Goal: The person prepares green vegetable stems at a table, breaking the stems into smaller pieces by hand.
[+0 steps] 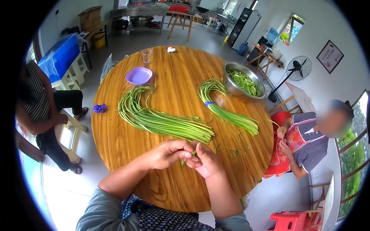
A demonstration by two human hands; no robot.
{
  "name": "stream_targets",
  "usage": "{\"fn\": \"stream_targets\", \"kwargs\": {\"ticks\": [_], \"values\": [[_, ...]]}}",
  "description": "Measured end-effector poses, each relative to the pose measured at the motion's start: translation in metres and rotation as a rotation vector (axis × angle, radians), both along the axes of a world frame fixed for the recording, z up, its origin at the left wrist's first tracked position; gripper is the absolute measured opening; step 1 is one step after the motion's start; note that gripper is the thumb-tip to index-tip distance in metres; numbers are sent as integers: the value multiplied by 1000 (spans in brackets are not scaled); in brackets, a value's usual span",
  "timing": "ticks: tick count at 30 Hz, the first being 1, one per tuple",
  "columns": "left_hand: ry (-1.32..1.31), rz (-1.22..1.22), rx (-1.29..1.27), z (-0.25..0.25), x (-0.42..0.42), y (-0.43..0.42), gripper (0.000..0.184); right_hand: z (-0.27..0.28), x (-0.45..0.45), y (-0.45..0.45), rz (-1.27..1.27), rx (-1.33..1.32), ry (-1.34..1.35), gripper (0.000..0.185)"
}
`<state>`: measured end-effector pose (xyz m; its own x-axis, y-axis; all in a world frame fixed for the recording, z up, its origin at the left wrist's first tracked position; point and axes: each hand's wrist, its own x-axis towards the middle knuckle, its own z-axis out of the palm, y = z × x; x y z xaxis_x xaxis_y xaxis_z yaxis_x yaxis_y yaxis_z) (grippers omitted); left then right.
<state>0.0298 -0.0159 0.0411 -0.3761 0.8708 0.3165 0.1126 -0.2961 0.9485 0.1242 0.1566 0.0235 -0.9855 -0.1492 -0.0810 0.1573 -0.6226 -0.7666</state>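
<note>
My left hand (167, 154) and my right hand (208, 159) meet over the near part of the round wooden table (154, 184). Both are closed on short green stem pieces (193, 153), largely covered by the fingers. Just beyond them lies a large curved bundle of long green stems (165, 121), its cut ends close to my fingers. A smaller bundle (231, 117), tied with a blue band (208, 103), rests farther right. Behind it a metal bowl (227, 82) holds many short green pieces (243, 81).
A purple dish (139, 76), clear cup (146, 56), white crumpled tissue (171, 49) and purple band bundle (100, 108) stand on the table. A person (308, 134) sits at the right holding a stem; another person (38, 104) sits at the left.
</note>
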Motion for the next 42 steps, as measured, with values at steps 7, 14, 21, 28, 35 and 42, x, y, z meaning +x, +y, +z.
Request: {"fn": "stream_targets", "kwargs": {"ticks": [7,14,21,28,35,42], "values": [[84,174,-217,-9,-3,5,12,9,7,5,-473,930,215,18],[16,0,78,-15,6,4,7,-5,4,-10,-16,-151,57,26],[201,276,5,-15,-5,5,6,-1,8,-8,-342,267,-4,23],[919,613,15,-15,4,8,22,18,12,-11,-348,188,-152,35],[986,681,79,-21,8,11,23,19,14,-20,-278,79,-99,31],[-31,587,-198,-29,14,19,16,4,4,-33,-611,1287,259,21]]}}
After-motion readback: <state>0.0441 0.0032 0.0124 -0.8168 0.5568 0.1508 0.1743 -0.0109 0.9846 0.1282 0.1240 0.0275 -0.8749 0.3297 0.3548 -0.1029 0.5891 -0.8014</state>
